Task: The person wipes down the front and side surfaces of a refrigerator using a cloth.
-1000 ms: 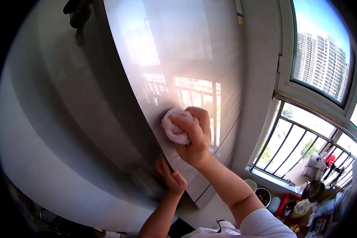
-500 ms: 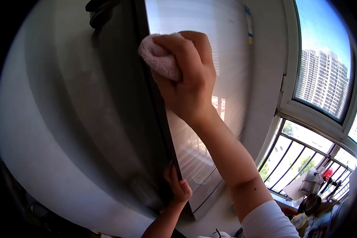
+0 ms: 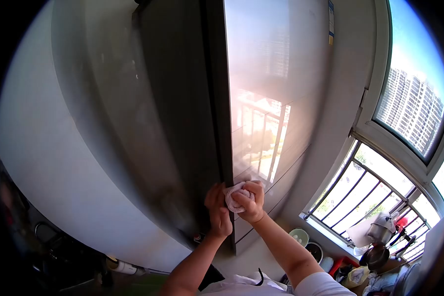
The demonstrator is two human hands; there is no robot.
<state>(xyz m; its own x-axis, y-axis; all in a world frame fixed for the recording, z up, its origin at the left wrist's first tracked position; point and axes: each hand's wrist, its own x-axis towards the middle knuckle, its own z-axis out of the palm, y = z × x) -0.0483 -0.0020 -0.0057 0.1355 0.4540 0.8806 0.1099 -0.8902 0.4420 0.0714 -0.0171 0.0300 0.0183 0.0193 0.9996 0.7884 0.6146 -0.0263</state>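
Note:
A tall door [image 3: 261, 64] with a glossy, reflective face and a dark edge stands in front of me. My right hand [image 3: 252, 204] is closed on a bunched pale pink cloth [image 3: 238, 197], pressed to the lower part of the door at its dark edge. Just beside it, my left hand [image 3: 219, 214] grips that same edge, fingers on the dark side and thumb toward the glossy face. The two hands are very close together; whether the left one touches the cloth I cannot tell. Part of the left fingertips is lost in shadow.
On the right are a window [image 3: 414, 89] and a black metal railing [image 3: 370, 182]. Pots [image 3: 380, 231] and pans hang near the railing. A pale green bowl [image 3: 299, 237] and a red container [image 3: 341, 266] sit low at the right. A curved white surface [image 3: 84, 177] fills the left.
My right hand has come down the door with the cloth, from near its top to beside my left hand. The left hand stays at the edge. The view has shifted.

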